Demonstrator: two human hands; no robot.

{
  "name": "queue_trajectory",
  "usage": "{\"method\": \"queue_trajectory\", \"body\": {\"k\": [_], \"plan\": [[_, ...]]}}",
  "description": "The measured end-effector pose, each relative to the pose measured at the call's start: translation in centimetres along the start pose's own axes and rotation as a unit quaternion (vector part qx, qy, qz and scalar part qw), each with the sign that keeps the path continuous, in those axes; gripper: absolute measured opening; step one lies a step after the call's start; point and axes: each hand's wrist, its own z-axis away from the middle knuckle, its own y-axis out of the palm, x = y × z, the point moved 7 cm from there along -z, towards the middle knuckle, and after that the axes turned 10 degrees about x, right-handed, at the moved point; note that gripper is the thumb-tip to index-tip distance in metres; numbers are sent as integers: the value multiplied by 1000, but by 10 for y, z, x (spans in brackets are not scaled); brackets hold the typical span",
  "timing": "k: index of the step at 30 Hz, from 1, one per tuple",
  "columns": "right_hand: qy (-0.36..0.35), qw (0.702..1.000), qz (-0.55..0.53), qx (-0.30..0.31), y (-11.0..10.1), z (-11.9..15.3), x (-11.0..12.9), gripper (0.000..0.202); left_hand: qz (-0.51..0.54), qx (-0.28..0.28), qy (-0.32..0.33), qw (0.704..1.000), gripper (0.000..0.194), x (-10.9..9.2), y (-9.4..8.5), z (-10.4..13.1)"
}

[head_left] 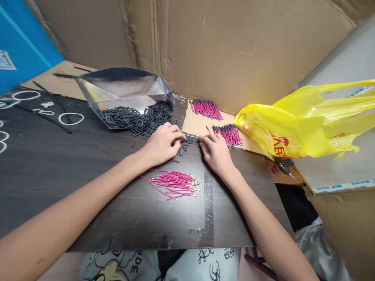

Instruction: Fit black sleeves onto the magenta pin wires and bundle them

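Observation:
My left hand (164,143) is closed beside a heap of short black tubes (131,119), its fingertips pinched at the left end of a thin metallic piece (191,135). At the other end of that piece is my right hand (216,152), fingers bent together; what it grips is too small to name. Loose black tubes (184,147) lie between the hands. Nearer me, pink wires with gold tips (178,183) are spread on the dark table (140,222). Two bundles of pink wires with black ends, one farther back (206,109), one nearer (230,134), rest on cardboard.
An open silvery bag (125,88) holds the black tubes. White rings (71,118) and black strips lie at the left. A yellow plastic bag (304,121) and keys (286,169) are at the right. Cardboard walls (234,47) stand behind.

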Motion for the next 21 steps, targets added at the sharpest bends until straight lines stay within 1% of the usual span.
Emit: {"method": "queue_trajectory", "body": {"k": [2, 4, 10, 13, 17, 21], "plan": [[-6, 1000, 0, 17, 6, -1, 7, 27, -28, 24, 14, 999, 27, -1, 8, 0], [-5, 1000, 2, 21, 9, -1, 9, 28, -35, 38, 20, 998, 27, -1, 14, 0], [-14, 1000, -5, 15, 8, -1, 12, 23, -85, 69, 34, 993, 29, -8, 21, 0], [-6, 1000, -10, 7, 7, 0, 15, 22, -102, 71, 33, 992, 27, -10, 23, -1], [19, 1000, -6, 6, 7, -1, 19, 16, -93, 73, 32, 992, 26, -12, 27, -3], [24, 1000, -2, 14, 7, 0, 22, 17, -83, 78, 32, 993, 25, -13, 29, -5]]}}
